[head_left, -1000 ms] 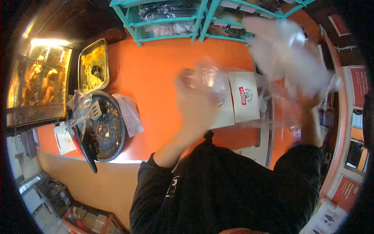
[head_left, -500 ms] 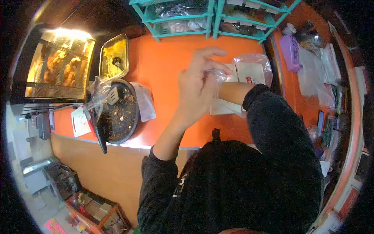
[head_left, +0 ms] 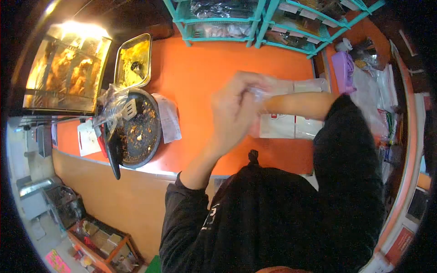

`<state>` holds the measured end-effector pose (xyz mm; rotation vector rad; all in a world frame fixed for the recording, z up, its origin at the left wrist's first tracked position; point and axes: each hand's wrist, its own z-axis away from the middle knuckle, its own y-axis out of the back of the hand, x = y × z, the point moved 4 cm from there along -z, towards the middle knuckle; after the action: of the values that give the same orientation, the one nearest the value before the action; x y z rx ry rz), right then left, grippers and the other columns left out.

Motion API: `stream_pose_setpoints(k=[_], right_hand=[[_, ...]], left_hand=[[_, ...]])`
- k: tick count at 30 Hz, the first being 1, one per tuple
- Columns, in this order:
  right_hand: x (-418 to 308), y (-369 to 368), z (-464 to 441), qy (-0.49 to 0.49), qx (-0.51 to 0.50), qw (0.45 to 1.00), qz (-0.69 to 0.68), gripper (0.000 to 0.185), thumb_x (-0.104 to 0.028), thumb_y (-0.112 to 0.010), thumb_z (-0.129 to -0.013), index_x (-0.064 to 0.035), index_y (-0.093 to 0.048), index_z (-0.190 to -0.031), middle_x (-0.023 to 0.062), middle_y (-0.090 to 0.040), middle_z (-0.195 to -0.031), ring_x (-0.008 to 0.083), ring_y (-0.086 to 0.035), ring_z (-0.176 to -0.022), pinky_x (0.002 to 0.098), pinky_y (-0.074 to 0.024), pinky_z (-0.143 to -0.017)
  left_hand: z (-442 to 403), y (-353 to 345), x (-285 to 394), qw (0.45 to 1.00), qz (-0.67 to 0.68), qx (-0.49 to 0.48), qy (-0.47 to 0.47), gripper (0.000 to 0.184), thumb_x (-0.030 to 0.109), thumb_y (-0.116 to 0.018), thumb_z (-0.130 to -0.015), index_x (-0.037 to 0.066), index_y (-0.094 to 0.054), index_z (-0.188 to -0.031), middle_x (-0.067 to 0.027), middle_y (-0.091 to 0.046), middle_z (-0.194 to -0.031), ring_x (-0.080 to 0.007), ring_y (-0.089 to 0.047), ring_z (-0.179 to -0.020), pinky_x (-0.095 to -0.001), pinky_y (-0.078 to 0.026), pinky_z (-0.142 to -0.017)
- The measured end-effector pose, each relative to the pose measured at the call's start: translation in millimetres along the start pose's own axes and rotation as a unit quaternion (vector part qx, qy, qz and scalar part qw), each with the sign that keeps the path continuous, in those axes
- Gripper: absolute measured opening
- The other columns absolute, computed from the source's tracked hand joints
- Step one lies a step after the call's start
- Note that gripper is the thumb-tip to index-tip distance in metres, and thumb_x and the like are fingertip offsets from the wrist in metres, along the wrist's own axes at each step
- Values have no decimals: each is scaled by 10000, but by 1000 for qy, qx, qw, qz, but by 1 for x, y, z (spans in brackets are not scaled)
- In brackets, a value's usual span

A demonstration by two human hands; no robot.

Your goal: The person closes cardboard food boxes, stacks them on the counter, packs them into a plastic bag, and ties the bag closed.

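Observation:
My left hand point(head_left: 232, 102) is raised over the orange counter, its fingers curled in around a bit of clear plastic point(head_left: 258, 94). Motion smears its fingertips. My right forearm point(head_left: 300, 104) reaches in from the right, and the right hand point(head_left: 263, 105) meets the left one. Most of the right hand's fingers are hidden or blurred. Whether the plastic is a bag or a glove I cannot tell. Below the right forearm lie white paper packets point(head_left: 284, 126) with small red print, in clear wrapping.
A dark stone mortar point(head_left: 141, 141) with food remains and a spatula point(head_left: 129, 110) stands left. Behind it are a metal tray point(head_left: 146, 75) with yellow residue and a lit glass case point(head_left: 68, 68). Teal shelves point(head_left: 218, 20) stand at the back; a purple container point(head_left: 341, 68) is right.
Both hands have come closer together, and the left fingers have curled in. The clear plastic spread around the right hand now shows only as a small bunch. My right elbow has swung outward right.

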<state>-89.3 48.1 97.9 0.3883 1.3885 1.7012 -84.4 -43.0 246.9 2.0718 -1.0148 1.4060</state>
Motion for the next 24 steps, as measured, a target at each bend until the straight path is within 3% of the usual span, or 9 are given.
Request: stream_pose_setpoints(k=[2, 8, 10, 12, 15, 19, 21, 22, 24], right_hand=[[4, 3, 12, -3, 3, 1000, -6, 231, -255, -516, -733, -80, -565, -876, 137, -567, -877, 263, -553, -849, 412, -420, -716], [0, 23, 87, -39, 4, 999, -7, 241, -266, -512, -740, -79, -569, -883, 139, -578, -852, 271, -557, -843, 426, -419, -726], [-12, 38, 120, -109, -47, 993, -15, 299, -286, -563, -696, -68, -583, -900, 156, -553, -919, 307, -520, -906, 427, -383, -801], [-24, 67, 167, -218, -226, 949, -5, 308, -221, -600, -635, -46, -592, -888, 173, -538, -970, 320, -482, -975, 424, -339, -865], [16, 21, 286, -269, -99, 907, 308, 272, -140, -586, -597, -54, -599, -856, 148, -577, -843, 262, -506, -919, 402, -320, -886], [-20, 92, 288, -250, -170, 902, 309, 182, -99, -566, -588, -69, -580, -768, 117, -553, -747, 234, -507, -817, 366, -339, -848], [-47, 119, 267, -196, -23, 932, 305, 99, -97, -535, -598, -70, -521, -693, 87, -497, -720, 222, -486, -743, 353, -352, -790], [-52, 128, 266, -201, -21, 932, 301, 99, -97, -535, -598, -70, -521, -693, 87, -497, -720, 222, -486, -743, 353, -352, -790], [-62, 150, 269, -204, 113, 908, 348, 127, -105, -556, -623, -102, -510, -741, 45, -512, -880, 208, -490, -847, 340, -356, -795]], left_hand=[[3, 19, -7, 996, -28, 80, 3, 254, -93, -319, -722, -30, -480, -909, -126, -591, -852, -166, -569, -823, -272, -426, -767], [8, 15, 2, 997, -50, 56, -33, 251, -101, -371, -712, -13, -540, -875, -106, -609, -815, -165, -601, -761, -251, -461, -683], [6, 16, 2, 997, -3, 66, -32, 244, -101, -375, -711, -13, -543, -865, -105, -613, -828, -160, -600, -748, -248, -462, -678], [6, 15, 2, 996, 44, 72, -27, 237, -101, -379, -711, -13, -545, -855, -105, -617, -842, -155, -600, -735, -245, -462, -674], [4, 7, 8, 998, 10, 41, -49, 228, -99, -378, -721, -20, -536, -866, -116, -619, -852, -144, -595, -721, -241, -461, -676], [2, -3, 21, 998, -6, 50, -43, 228, -99, -370, -726, -16, -524, -872, -108, -620, -826, -114, -579, -697, -212, -444, -626], [-1, -6, 24, 997, 18, 74, -34, 228, -102, -370, -720, -7, -524, -860, -88, -617, -796, -87, -548, -635, -191, -417, -569], [-4, -12, 24, 997, 18, 67, -33, 228, -102, -370, -720, -7, -524, -860, -88, -617, -796, -87, -548, -635, -191, -417, -569], [-10, -25, 25, 995, -33, 42, -85, 254, -98, -377, -715, -4, -513, -908, -92, -606, -789, -91, -536, -584, -190, -415, -553]])
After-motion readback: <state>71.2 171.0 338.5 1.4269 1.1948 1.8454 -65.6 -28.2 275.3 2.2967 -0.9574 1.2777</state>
